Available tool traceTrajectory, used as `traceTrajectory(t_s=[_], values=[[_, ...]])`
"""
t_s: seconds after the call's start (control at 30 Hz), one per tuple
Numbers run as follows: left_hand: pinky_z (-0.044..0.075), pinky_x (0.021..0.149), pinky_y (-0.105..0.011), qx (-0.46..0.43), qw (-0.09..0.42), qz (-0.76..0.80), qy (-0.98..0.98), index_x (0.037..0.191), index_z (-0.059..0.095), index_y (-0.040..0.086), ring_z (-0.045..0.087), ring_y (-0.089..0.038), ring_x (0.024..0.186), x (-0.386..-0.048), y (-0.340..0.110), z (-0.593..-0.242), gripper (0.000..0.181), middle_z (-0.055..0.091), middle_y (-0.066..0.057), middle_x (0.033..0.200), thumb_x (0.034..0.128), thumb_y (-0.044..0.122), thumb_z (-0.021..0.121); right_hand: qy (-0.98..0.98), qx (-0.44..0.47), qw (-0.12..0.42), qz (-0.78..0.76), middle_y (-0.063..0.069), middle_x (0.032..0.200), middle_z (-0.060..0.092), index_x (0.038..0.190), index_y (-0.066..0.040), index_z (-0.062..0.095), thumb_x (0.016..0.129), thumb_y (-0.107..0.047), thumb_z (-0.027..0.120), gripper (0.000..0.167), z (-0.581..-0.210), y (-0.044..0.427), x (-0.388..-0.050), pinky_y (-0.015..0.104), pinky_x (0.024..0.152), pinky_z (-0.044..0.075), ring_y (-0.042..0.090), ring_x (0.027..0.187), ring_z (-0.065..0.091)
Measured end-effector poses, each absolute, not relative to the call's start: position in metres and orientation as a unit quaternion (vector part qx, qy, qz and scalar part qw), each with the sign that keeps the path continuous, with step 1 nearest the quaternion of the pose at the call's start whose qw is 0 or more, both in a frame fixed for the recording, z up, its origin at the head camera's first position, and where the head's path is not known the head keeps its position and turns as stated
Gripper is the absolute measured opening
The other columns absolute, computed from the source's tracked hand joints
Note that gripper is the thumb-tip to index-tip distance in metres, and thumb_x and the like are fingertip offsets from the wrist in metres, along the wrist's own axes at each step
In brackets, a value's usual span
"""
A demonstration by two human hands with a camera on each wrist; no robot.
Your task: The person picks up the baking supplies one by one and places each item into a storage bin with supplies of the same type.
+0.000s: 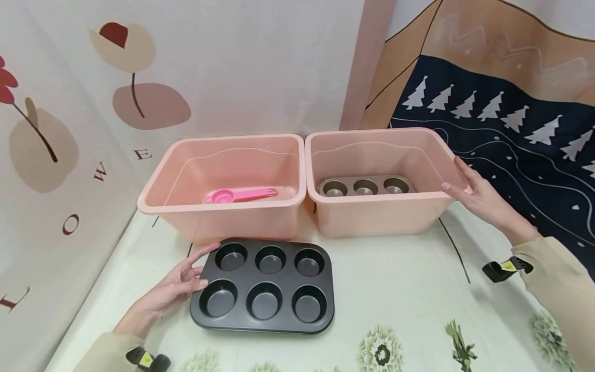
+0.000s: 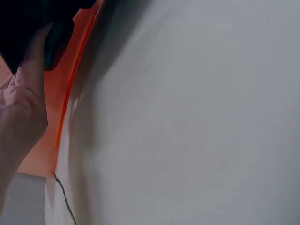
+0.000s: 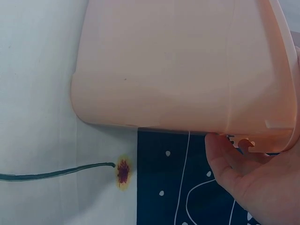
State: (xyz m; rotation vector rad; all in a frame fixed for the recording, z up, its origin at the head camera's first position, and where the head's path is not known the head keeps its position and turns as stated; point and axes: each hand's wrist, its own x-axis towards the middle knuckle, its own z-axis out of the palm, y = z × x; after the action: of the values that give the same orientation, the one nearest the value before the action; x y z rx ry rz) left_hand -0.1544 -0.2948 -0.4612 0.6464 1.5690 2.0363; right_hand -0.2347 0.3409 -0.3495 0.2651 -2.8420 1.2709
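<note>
My left hand [image 1: 169,289] grips the left edge of a black muffin pan [image 1: 287,281] with six round cups, thumb near the edge. In the left wrist view, the dark pan [image 2: 58,42] is above my fingers [image 2: 33,65]. Right of it, my right hand [image 1: 483,199] holds the right-end rim of the right pink bin [image 1: 372,217]; the right wrist view shows fingers [image 3: 220,150] at the rim's underside. Inside that bin lies a brown-grey muffin pan [image 1: 381,179], partly hidden by the front wall. The left pink bin [image 1: 223,222] contains pink measuring spoons [image 1: 241,195].
Both bins stand side by side at the back of a pale, flower-printed tablecloth [image 1: 381,289]. A printed white curtain [image 1: 255,67] hangs behind and to the left. Dark cloth with white trees [image 1: 492,129] is at the right.
</note>
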Motion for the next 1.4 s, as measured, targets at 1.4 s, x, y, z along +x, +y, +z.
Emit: traceTrajectory(t_s=[1.4], values=[[0.051, 0.083, -0.024, 0.298, 0.279, 0.742, 0.532, 0.154, 0.016, 0.006, 0.059, -0.016, 0.094, -0.178, -0.208, -0.455, 0.073, 0.048, -0.023, 0.126, 0.0917, -0.012, 0.05, -0.915, 0.067, 0.001, 0.397, 0.026, 0.157, -0.003, 0.155, -0.011, -0.006, 0.1, -0.034, 0.051, 0.083, -0.347, 0.34, -0.231, 0.071, 0.105, 0.011, 0.052, 0.137, 0.01]])
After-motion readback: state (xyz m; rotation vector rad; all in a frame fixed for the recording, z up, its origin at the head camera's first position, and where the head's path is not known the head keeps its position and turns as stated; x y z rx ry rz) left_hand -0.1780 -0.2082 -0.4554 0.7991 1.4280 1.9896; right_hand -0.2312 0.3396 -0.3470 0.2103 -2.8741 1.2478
